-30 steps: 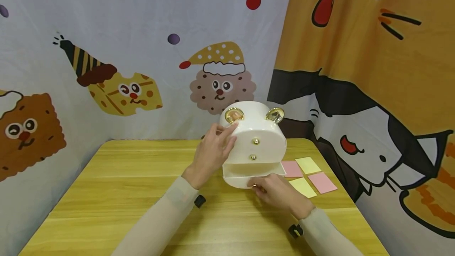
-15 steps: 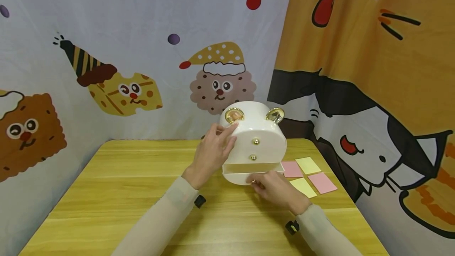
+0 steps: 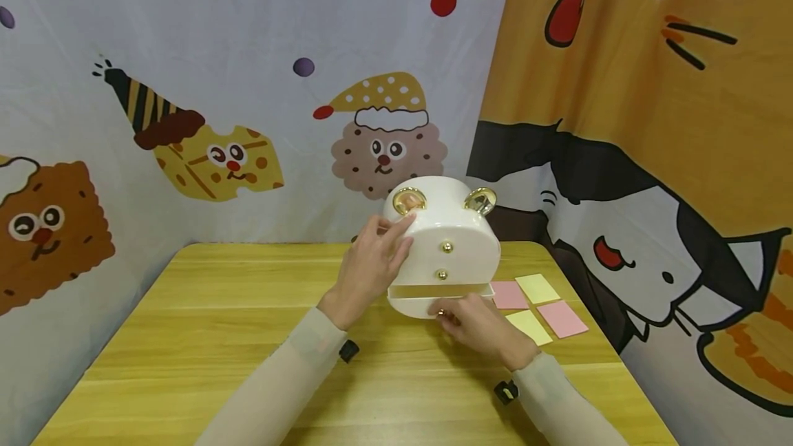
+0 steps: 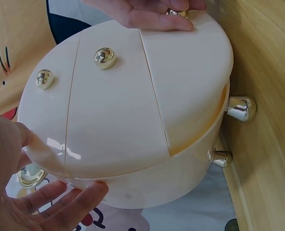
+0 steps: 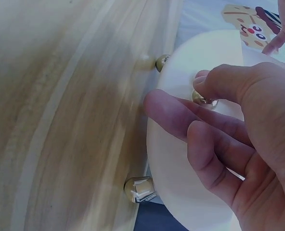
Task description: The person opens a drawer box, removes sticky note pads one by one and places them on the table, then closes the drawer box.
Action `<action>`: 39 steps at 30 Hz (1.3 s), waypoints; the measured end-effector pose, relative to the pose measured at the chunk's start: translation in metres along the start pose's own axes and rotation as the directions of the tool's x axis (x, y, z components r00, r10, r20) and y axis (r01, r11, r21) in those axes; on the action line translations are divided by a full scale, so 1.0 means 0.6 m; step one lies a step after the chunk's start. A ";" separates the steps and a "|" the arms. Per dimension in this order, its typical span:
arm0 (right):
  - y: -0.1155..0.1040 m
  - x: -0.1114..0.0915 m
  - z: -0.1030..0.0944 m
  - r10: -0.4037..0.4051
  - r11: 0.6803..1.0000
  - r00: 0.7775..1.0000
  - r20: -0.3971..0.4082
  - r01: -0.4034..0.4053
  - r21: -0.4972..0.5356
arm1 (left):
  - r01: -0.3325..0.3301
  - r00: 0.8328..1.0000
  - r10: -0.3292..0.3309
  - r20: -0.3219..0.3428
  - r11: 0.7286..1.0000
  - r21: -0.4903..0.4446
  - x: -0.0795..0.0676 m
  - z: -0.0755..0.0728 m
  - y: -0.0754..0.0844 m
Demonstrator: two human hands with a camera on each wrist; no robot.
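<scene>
A glossy white mini drawer cabinet [image 3: 427, 253] with gold ears stands upright on the table, its bottom drawer [image 3: 409, 306] pulled partly out. That drawer's small gold knob [image 5: 204, 100] is pinched between thumb and fingers of my right hand [image 3: 483, 327]. My left hand [image 3: 368, 268] rests against the cabinet's upper left side, fingers [image 4: 68, 204] extended along it and spread. Two more gold knobs, the upper one [image 4: 45, 79] and the middle one [image 4: 105, 58], sit on drawers that are closed. Gold feet [image 4: 241, 108] show under the cabinet in the left wrist view.
Beside the cabinet on the right lie several sticky-note sheets, including a pink sheet [image 3: 562, 319] and a yellow sheet [image 3: 537, 288]. The wooden table [image 3: 217, 336] ends at a cartoon-printed curtain [image 3: 248, 40] behind and to the right.
The bottom drawer has slid inward over the last second, and my right hand has moved with it toward the cabinet. My left hand has stayed in place.
</scene>
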State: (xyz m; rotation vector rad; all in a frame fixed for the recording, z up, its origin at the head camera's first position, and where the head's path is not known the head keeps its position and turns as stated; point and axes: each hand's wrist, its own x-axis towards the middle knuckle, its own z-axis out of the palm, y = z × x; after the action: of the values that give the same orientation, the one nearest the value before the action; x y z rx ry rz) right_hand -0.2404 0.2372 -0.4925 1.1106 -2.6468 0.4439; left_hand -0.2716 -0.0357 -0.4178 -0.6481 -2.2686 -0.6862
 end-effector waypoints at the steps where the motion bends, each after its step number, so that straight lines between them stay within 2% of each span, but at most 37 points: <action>1: 0.000 0.000 0.000 0.000 1.000 1.000 0.000 0.000 -0.001 | -0.001 1.000 0.001 -0.002 1.000 -0.001 0.000 0.000 0.000; 22: 0.006 0.011 0.003 -0.002 1.000 1.000 -0.014 0.002 0.009 | -0.017 1.000 0.017 -0.007 1.000 0.011 0.000 0.000 0.001; 29: 0.008 0.014 0.007 -0.022 1.000 0.999 -0.045 0.022 0.000 | -0.001 1.000 0.001 0.011 1.000 0.013 0.001 0.000 0.000; 39: 0.008 0.018 0.003 0.017 1.000 1.000 -0.010 -0.017 0.009 | -0.002 1.000 0.002 0.009 1.000 0.012 0.001 -0.001 0.000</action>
State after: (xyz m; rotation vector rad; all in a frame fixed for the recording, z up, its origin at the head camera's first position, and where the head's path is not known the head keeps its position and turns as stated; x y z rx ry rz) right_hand -0.2517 0.2328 -0.4917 1.0858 -2.6500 0.4639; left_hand -0.2719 -0.0358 -0.4169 -0.6485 -2.2784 -0.6691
